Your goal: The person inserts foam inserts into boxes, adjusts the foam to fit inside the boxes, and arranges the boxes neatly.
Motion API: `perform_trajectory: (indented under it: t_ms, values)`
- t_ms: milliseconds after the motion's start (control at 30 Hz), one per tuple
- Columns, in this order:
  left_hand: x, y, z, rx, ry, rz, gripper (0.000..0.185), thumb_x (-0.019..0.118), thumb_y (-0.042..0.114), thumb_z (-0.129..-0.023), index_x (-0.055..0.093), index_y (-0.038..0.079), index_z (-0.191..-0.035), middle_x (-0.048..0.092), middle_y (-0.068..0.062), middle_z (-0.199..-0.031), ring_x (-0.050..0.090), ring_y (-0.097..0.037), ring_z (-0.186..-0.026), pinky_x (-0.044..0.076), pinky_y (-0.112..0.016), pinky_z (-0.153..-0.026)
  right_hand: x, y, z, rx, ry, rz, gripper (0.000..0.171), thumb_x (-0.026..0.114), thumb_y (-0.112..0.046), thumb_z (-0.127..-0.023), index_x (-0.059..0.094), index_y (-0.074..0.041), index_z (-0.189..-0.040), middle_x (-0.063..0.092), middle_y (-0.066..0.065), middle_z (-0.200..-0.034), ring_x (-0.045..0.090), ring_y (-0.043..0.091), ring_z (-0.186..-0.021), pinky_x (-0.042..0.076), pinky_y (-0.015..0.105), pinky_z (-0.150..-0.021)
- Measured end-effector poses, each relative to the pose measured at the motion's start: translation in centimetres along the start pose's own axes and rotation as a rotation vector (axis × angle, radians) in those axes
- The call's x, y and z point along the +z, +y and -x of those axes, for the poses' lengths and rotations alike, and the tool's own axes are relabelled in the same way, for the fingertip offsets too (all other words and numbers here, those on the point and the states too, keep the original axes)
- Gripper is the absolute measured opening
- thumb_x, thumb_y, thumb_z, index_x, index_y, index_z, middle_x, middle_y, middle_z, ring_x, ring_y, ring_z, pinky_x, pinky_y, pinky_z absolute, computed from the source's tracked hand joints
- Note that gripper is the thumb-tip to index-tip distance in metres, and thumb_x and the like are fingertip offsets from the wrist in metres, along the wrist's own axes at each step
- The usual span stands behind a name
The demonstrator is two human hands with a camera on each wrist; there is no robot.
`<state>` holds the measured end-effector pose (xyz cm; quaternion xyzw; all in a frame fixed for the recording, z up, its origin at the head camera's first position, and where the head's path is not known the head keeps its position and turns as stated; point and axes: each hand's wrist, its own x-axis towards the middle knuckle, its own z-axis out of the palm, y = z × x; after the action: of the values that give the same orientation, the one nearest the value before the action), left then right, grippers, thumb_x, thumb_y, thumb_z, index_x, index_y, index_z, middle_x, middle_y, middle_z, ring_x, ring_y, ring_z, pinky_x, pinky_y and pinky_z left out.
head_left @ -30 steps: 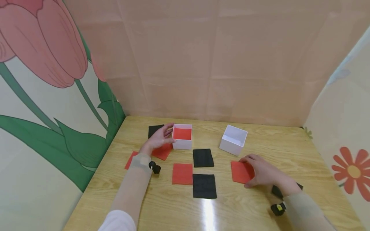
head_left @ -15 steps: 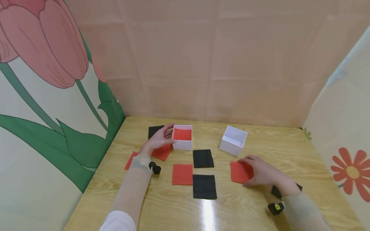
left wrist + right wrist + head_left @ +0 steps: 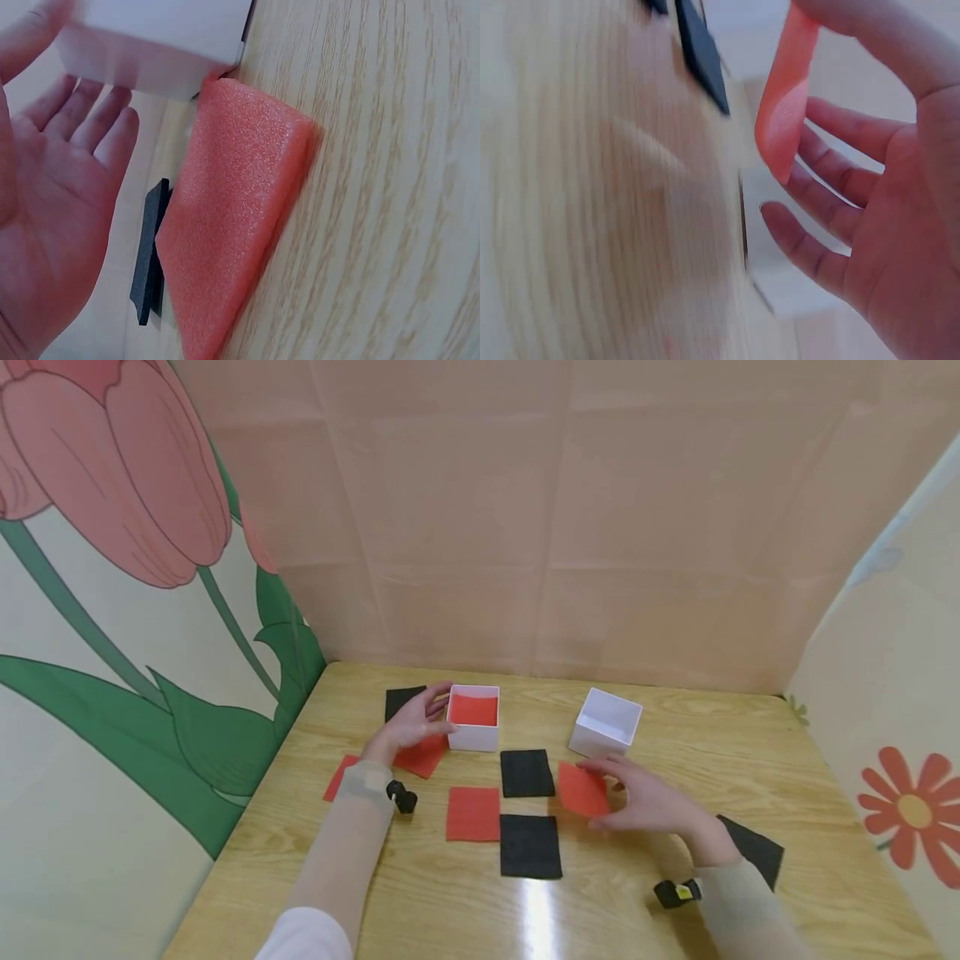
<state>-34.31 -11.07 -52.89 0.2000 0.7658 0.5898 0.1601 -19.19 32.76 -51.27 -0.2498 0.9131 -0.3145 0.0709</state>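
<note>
My left hand (image 3: pixel 411 720) rests against the left side of a white box (image 3: pixel 473 740), its fingers extended in the left wrist view. Inside that box lies a red foam square (image 3: pixel 474 711). Another red foam square (image 3: pixel 232 180) lies under the left hand, beside the box. My right hand (image 3: pixel 651 799) pinches a bent red foam square (image 3: pixel 581 788) between thumb and fingers, raised off the table, as the right wrist view shows. It is in front of a second white box (image 3: pixel 596 740), close to a black foam square (image 3: pixel 527 773).
A red square (image 3: pixel 472 814) and a black square (image 3: pixel 530 847) lie mid-table. One black square (image 3: pixel 752 850) is partly behind the right forearm. At the left are a black square (image 3: pixel 401 700) and a red piece (image 3: pixel 339 779) partly covered by the arm. A curtain (image 3: pixel 525 527) hangs behind.
My right hand has moved left with the red foam square, lifting it from the table and uncovering more of the black square at the right. The left hand stays at its box.
</note>
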Motion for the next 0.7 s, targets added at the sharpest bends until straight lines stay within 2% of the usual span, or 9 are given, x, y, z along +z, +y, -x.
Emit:
perform_trajectory:
  t_ms: [167,333,567,700]
  values:
    - [0.0,0.1,0.1,-0.001,0.003,0.006,0.091,0.085,0.013,-0.094,0.032,0.016,-0.168,0.035,-0.007,-0.171,0.035,-0.03,-0.157,0.039,-0.045,-0.122,1.0,-1.6,-2.0,-0.075,-0.027,-0.073,0.092,0.094,-0.046,-0.081,0.053,-0.019,-0.158,0.06,-0.007,-0.139,0.058,0.02,-0.124,0.058,0.046,-0.096]
    - [0.1,0.2,0.1,0.0,-0.003,-0.006,0.093,0.085,0.014,-0.094,0.03,0.015,-0.169,0.035,-0.007,-0.172,0.035,-0.03,-0.157,0.04,-0.044,-0.121,1.7,-3.3,-3.7,-0.107,-0.029,-0.078,0.09,0.093,-0.047,-0.081,0.052,-0.025,-0.158,0.059,-0.012,-0.141,0.057,0.017,-0.127,0.057,0.047,-0.1]
    - [0.1,0.1,0.1,0.008,0.001,-0.019,0.093,0.085,0.014,-0.094,0.03,0.014,-0.169,0.034,-0.009,-0.172,0.036,-0.031,-0.157,0.038,-0.044,-0.122,2.4,-5.3,-6.5,-0.147,-0.025,-0.103,0.087,0.095,-0.035,-0.082,0.052,-0.027,-0.157,0.056,-0.011,-0.147,0.057,0.016,-0.127,0.056,0.051,-0.102]
    - [0.0,0.3,0.3,0.003,0.005,-0.012,0.092,0.084,0.013,-0.094,0.031,0.016,-0.169,0.034,-0.008,-0.172,0.036,-0.031,-0.157,0.039,-0.045,-0.122,3.1,-5.9,-8.6,-0.18,-0.062,-0.071,0.084,0.092,-0.043,-0.083,0.053,-0.028,-0.157,0.055,-0.012,-0.144,0.055,0.013,-0.126,0.055,0.048,-0.102]
